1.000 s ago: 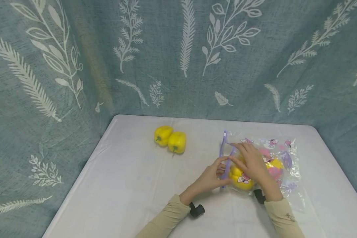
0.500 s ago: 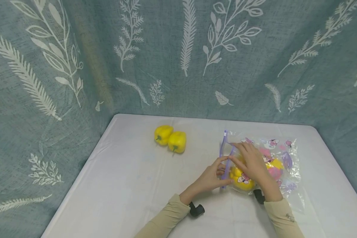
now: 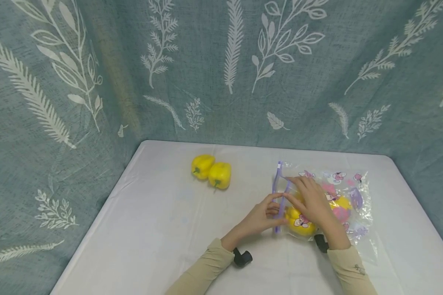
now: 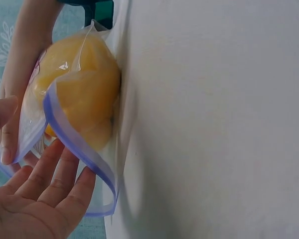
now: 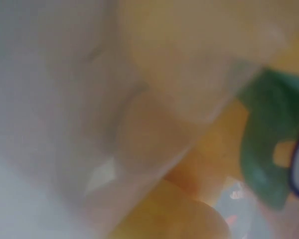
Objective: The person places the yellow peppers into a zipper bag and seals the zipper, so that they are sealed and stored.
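Observation:
A clear zip bag (image 3: 363, 205) printed with pink and purple figures lies on its side at the right of the table in the head view. Its purple zip strip (image 4: 72, 134) gapes in the left wrist view. Inside are yellow bell peppers (image 3: 297, 223). My left hand (image 3: 260, 217) is at the mouth, its fingers extended against the strip and its thumb apart from them. My right hand (image 3: 311, 200) rests on top of the bag near the mouth, fingers and thumb spread. The right wrist view is blurred, with yellow behind film and a green print (image 5: 266, 159).
Two more yellow bell peppers (image 3: 203, 166) stand side by side at the back, left of the bag. Black wrist devices show under both forearms, one a black piece (image 3: 242, 258) by the left sleeve. A patterned blue-green curtain (image 3: 214, 73) closes off the back and left.
My left hand has shifted very slightly left, its thumb drawing back a little from the pepper in the bag. My right hand, the bag and the loose peppers stay in place.

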`<state>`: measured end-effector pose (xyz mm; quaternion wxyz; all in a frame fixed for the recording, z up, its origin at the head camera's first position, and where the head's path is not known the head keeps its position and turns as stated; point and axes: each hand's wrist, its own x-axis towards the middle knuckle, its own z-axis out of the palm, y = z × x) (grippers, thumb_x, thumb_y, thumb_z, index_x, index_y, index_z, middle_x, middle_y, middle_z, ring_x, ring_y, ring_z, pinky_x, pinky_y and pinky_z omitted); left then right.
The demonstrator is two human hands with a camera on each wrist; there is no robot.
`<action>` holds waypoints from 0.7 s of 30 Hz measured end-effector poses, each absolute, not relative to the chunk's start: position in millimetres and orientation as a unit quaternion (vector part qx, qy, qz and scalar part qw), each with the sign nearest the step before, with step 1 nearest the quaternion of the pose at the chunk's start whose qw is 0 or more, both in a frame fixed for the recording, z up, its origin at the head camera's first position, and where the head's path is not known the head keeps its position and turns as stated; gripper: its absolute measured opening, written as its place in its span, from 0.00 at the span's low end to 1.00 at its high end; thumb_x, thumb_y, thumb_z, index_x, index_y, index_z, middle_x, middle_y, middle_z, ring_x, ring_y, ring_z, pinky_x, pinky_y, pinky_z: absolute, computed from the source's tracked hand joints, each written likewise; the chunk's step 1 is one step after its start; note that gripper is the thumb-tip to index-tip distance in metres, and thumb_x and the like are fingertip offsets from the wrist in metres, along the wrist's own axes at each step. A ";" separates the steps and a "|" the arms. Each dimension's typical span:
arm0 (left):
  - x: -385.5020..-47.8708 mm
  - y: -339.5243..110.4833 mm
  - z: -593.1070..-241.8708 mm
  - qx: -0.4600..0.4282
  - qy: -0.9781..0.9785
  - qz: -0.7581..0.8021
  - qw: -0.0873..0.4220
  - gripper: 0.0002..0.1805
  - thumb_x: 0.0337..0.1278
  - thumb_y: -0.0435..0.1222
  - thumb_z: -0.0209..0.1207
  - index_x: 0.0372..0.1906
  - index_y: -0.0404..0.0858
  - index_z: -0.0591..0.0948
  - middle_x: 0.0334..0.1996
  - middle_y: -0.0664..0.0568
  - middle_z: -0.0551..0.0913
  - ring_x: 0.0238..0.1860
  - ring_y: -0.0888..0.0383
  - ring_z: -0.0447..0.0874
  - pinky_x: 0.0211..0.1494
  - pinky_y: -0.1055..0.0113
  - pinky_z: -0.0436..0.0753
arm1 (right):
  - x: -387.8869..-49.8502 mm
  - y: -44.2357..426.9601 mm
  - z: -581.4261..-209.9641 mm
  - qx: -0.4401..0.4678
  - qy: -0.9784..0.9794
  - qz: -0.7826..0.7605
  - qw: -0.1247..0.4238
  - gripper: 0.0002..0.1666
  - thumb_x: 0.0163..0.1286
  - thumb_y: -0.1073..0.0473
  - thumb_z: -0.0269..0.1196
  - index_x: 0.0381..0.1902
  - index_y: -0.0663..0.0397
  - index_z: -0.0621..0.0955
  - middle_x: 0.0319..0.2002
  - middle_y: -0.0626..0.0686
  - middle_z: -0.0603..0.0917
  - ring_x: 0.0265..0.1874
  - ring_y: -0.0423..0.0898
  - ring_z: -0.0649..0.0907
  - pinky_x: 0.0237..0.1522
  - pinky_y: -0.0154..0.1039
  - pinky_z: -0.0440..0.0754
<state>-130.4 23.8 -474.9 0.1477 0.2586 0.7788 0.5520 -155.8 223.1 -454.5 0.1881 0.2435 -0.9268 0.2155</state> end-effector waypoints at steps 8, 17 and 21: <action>-133.7 17.2 -466.4 0.272 0.768 0.565 0.127 0.32 0.56 0.37 0.62 0.65 0.44 0.64 0.54 0.42 0.76 0.53 0.51 0.78 0.58 0.67 0.76 | -156.0 223.0 -453.9 0.242 -0.928 0.215 0.183 0.29 0.63 0.46 0.61 0.60 0.46 0.71 0.52 0.53 0.75 0.53 0.54 0.72 0.53 0.56 0.72; -143.7 9.2 -470.1 0.281 0.757 0.577 0.119 0.30 0.57 0.35 0.60 0.65 0.40 0.64 0.54 0.42 0.77 0.53 0.48 0.79 0.55 0.70 0.78 | -156.1 222.8 -454.8 0.242 -0.927 0.219 0.186 0.28 0.63 0.46 0.61 0.60 0.47 0.72 0.52 0.53 0.75 0.53 0.53 0.72 0.53 0.56 0.72; -147.0 4.2 -467.8 0.281 0.766 0.570 0.103 0.30 0.57 0.35 0.60 0.64 0.38 0.64 0.54 0.43 0.76 0.53 0.48 0.78 0.56 0.67 0.78 | -155.6 222.9 -454.4 0.241 -0.927 0.221 0.184 0.29 0.63 0.46 0.61 0.60 0.46 0.72 0.52 0.53 0.75 0.52 0.53 0.72 0.53 0.55 0.72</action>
